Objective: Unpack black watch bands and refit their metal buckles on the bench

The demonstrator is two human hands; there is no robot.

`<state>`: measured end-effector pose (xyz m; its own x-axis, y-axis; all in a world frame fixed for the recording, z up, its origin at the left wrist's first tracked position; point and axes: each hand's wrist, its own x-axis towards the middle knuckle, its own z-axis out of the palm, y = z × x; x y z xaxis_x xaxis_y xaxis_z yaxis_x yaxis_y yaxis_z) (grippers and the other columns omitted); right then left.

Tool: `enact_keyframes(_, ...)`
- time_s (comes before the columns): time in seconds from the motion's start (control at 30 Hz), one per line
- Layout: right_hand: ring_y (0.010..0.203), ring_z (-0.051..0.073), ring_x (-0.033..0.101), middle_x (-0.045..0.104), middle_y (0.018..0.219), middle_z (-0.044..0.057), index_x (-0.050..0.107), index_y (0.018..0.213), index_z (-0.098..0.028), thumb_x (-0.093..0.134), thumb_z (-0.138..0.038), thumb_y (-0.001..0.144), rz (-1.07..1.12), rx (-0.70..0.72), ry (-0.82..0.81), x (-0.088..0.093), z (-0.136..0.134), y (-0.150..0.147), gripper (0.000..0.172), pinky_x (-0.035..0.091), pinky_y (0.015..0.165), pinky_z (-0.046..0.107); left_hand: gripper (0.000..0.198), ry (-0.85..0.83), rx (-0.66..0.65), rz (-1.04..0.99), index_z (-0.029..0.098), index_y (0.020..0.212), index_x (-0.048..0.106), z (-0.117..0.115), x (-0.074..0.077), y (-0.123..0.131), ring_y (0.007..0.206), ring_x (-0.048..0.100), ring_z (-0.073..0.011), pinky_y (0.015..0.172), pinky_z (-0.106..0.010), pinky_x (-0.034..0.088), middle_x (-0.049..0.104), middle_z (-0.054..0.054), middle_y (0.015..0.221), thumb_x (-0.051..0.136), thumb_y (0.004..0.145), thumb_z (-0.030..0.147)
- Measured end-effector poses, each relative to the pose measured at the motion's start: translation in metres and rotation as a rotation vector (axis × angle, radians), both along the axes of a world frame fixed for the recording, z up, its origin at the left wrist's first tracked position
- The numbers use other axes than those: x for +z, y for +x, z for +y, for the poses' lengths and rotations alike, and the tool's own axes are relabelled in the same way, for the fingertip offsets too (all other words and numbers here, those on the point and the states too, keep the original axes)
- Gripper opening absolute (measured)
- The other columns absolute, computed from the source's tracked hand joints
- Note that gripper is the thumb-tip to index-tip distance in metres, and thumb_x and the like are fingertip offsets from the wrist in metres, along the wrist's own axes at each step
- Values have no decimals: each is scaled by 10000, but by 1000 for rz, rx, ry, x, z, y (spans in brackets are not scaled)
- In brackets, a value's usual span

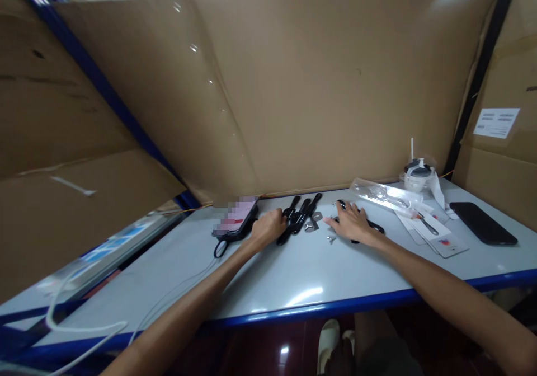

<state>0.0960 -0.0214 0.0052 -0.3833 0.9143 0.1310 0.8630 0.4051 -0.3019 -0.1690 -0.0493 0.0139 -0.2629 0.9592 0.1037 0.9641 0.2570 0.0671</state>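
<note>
Your left hand (268,228) rests on the table (293,275) with its fingers curled, knuckles against a bunch of black straps (301,215); whether it grips one cannot be told. Your right hand (352,225) lies flat, fingers spread, on another dark strap (375,228). Small metal pieces (312,223) sit between your hands. A phone (235,217) lies just left of your left hand, and a second phone (482,223) lies well off to the right.

The straps (298,217) are black, the table (293,278) pale grey with blue edging, the cardboard (335,85) brown.
</note>
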Motion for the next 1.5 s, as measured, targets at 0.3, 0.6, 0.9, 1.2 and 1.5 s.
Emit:
enact_keyframes(0.3,1482,308,431,491,1593,178,598,1473,-210,589,-499,1004,57,326,111,-18,-6,-15,551,256,1220,489,617,83,-302,-42,206,1568,459,9,-30,36,1551,326,-387,1208,-579,299,412,-207,1652,414,1028,501)
enact_keyframes(0.6,1322,218,601,647,1424,185,515,1509,-111,457,-104,1019,74,301,224,-23,3,-11,494,341,1183,350,760,4,-303,-18,196,1663,308,17,-45,76,1594,220,-411,1238,-662,176,266,-206,1718,342,1010,585)
enact_keyframes(0.9,1301,238,598,688,1355,173,588,1437,-127,293,-197,1098,164,-75,273,-3,8,14,455,377,1120,348,730,-35,-318,-132,210,1646,355,8,-27,116,1592,166,-464,1199,-753,120,323,-205,1699,339,1006,562)
enact_keyframes(1.2,1396,315,504,595,1474,212,646,1418,-160,353,-486,1103,-32,-105,201,-18,2,33,539,295,1179,464,631,161,-393,-135,164,1560,486,-27,-35,144,1545,330,-395,1258,-636,156,492,-195,1604,420,1012,471)
enact_keyframes(1.5,1322,335,518,646,1398,178,674,1374,-177,477,-452,1065,-67,136,283,-21,-20,11,459,362,1122,464,601,202,-306,-254,242,1489,575,-17,-35,114,1550,346,-315,1251,-593,240,555,-105,1573,474,913,103)
